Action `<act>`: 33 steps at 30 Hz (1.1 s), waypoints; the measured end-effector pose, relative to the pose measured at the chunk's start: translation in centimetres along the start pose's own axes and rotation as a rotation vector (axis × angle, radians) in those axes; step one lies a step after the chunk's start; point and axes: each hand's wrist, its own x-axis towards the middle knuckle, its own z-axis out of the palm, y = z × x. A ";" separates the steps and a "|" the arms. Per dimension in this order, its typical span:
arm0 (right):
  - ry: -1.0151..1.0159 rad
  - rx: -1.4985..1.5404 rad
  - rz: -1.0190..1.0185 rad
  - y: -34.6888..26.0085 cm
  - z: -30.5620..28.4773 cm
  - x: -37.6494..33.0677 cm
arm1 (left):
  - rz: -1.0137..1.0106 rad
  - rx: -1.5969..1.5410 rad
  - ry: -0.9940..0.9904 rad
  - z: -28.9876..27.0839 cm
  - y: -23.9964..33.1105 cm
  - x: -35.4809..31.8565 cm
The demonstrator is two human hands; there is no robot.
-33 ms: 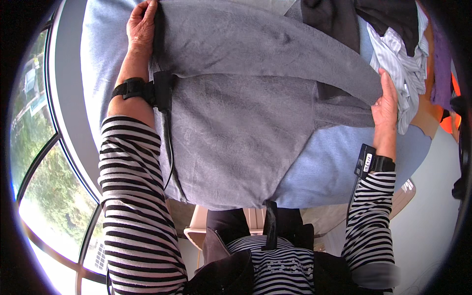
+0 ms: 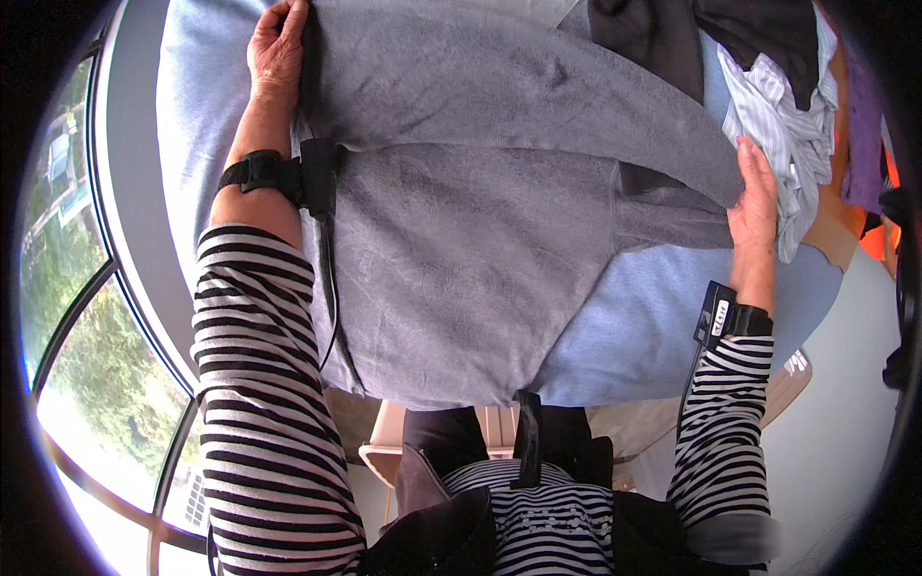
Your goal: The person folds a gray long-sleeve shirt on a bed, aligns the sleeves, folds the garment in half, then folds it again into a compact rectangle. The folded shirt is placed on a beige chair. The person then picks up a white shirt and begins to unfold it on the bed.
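A large grey garment of soft, slightly fuzzy fabric (image 2: 461, 250) lies spread in front of me, with one long panel folded across its far part. At the far left my left hand (image 2: 277, 56) is closed on the garment's dark edge, thumb and fingers pinched together. My right hand (image 2: 755, 206) grips the tapering right end of the folded panel, its fingers fairly straight and close together; the thumb is partly hidden. Between panel and body, near the right hand, a dark gap shows the inside of the garment.
A light blue cloth (image 2: 615, 326) covers the table under the garment. Dark clothing (image 2: 653, 48) and a crumpled striped white shirt (image 2: 773, 115) lie at the far right, with a purple cloth (image 2: 864, 144) beyond. A window (image 2: 106, 384) is on the left. A beige chair (image 2: 387, 442) stands near me.
My right hand's fingertips have shifted very slightly. The left hand and the garment look the same.
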 end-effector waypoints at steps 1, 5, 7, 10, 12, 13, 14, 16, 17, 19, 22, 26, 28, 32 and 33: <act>0.026 -0.082 0.016 0.3 -0.3 0.2 | 0.019 -0.005 0.001 0.2 -0.2 0.0; -0.009 -0.148 -0.086 1.3 -0.3 -0.2 | 0.016 0.068 0.031 0.6 -0.9 -0.2; -0.123 -0.215 -0.156 1.7 0.7 -0.4 | 0.035 0.031 0.025 0.6 -1.0 -0.1; -0.105 -0.293 -0.180 0.7 1.1 -0.4 | 0.061 0.072 0.014 0.5 -1.2 0.3; -0.125 -0.126 -0.320 -0.2 0.5 -0.5 | 0.084 0.074 0.005 0.3 -1.4 0.3; -0.223 0.027 -0.292 -0.8 -0.3 -0.6 | 0.097 0.070 -0.004 0.3 -1.5 0.3; -0.165 0.115 -0.185 -0.8 -0.5 -0.5 | 0.111 0.064 -0.013 0.3 -1.5 0.3; -0.141 0.104 -0.147 -0.6 -0.9 -0.2 | 0.086 0.060 0.005 0.3 -1.6 0.2; -0.113 -0.001 -0.164 -0.2 -0.6 0.4 | 0.072 0.057 0.015 0.3 -1.6 0.2; -0.064 -0.143 -0.200 0.1 -0.5 0.6 | 0.049 0.062 0.014 0.4 -1.6 0.2; 0.041 -0.271 -0.242 0.2 -0.8 0.0 | 0.081 0.042 -0.010 0.5 -1.6 0.3; 0.084 -0.153 -0.276 0.4 -3.1 -3.3 | 0.096 0.142 0.002 0.3 -1.9 0.5; 0.242 -0.190 -0.213 1.2 -5.0 -5.4 | 0.082 0.131 -0.002 0.1 -1.9 0.6; 0.467 -0.099 0.191 3.9 -7.5 -9.4 | 0.106 0.322 -0.033 0.2 -0.4 0.3; 0.377 -0.001 0.258 4.5 -7.8 -9.9 | 0.117 0.367 -0.044 0.4 0.4 0.0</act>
